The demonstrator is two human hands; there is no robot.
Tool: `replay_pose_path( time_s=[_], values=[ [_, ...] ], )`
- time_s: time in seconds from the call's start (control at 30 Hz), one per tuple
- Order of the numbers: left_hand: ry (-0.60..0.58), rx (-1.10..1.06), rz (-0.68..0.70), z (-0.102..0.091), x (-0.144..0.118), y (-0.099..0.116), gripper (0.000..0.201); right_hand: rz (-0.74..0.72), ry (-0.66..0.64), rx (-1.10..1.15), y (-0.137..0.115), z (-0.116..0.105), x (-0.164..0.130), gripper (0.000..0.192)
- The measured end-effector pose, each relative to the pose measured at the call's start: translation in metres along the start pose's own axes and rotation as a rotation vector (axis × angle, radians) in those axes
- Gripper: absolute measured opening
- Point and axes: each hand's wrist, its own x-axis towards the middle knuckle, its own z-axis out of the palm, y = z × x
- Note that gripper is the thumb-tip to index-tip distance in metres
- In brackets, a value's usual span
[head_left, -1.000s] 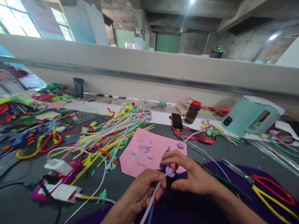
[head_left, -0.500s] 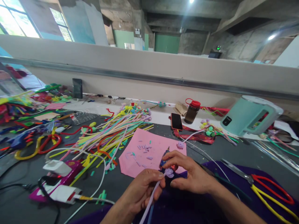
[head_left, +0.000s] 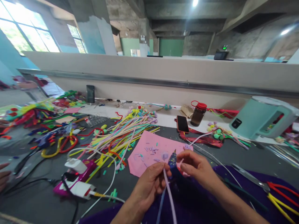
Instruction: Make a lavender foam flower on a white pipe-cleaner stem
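My left hand (head_left: 149, 183) pinches the top of a lilac pipe-cleaner stem (head_left: 170, 200), which hangs down toward me next to a blue one. My right hand (head_left: 198, 169) is closed on a small dark-blue glittery tool (head_left: 173, 160) with its tip pointing up. That tool meets the stem's top between my two hands. Both hands hover over a purple cloth (head_left: 233, 186) at the near edge of a pink sheet (head_left: 149, 146). The sheet is strewn with small lilac and green offcuts. A blurred lilac blob (head_left: 164, 155) lies on it just behind the tool.
A loose pile of coloured pipe cleaners (head_left: 123, 130) spreads left of the sheet. A white charger on a pink power bank (head_left: 77, 174) with cables lies near left. Phone (head_left: 182, 123), red-capped bottle (head_left: 198, 113) and teal appliance (head_left: 261, 116) stand behind. Scissors (head_left: 277, 193) lie right. Another person's hand (head_left: 3, 177) shows at the left edge.
The view has swung so everything sits further right. My hands have drawn closer together. The blue tool now stands higher between them, and the lilac flower head no longer shows at the stem's tip.
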Motion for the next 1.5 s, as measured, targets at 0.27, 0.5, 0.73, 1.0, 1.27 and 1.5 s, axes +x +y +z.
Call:
replay_pose_path(
  time_s=[0.27,0.5,0.73,1.0,1.27,1.5],
  values=[
    [0.039,-0.096,0.195,0.010,0.002,-0.013,0.023,0.246,-0.097,0.299,0.012,0.042,-0.002,0.032],
    [-0.088,-0.040,0.156,0.009,0.002,-0.012,0.024,0.287,-0.084,0.317,0.013,0.033,0.001,0.029],
    [-0.171,0.037,0.106,-0.002,-0.007,0.018,0.054,0.284,-0.215,0.146,0.014,0.012,-0.002,0.017],
    [-0.104,0.243,0.196,0.001,-0.010,0.021,0.051,0.314,-0.256,0.040,0.004,0.005,-0.002,0.014],
    [-0.078,0.336,0.185,-0.002,-0.009,0.021,0.033,0.337,-0.278,0.091,0.004,0.007,-0.003,0.015],
    [-0.049,0.334,0.182,0.002,-0.010,0.021,0.033,0.323,-0.284,0.105,0.006,0.006,-0.003,0.014]
  ],
)
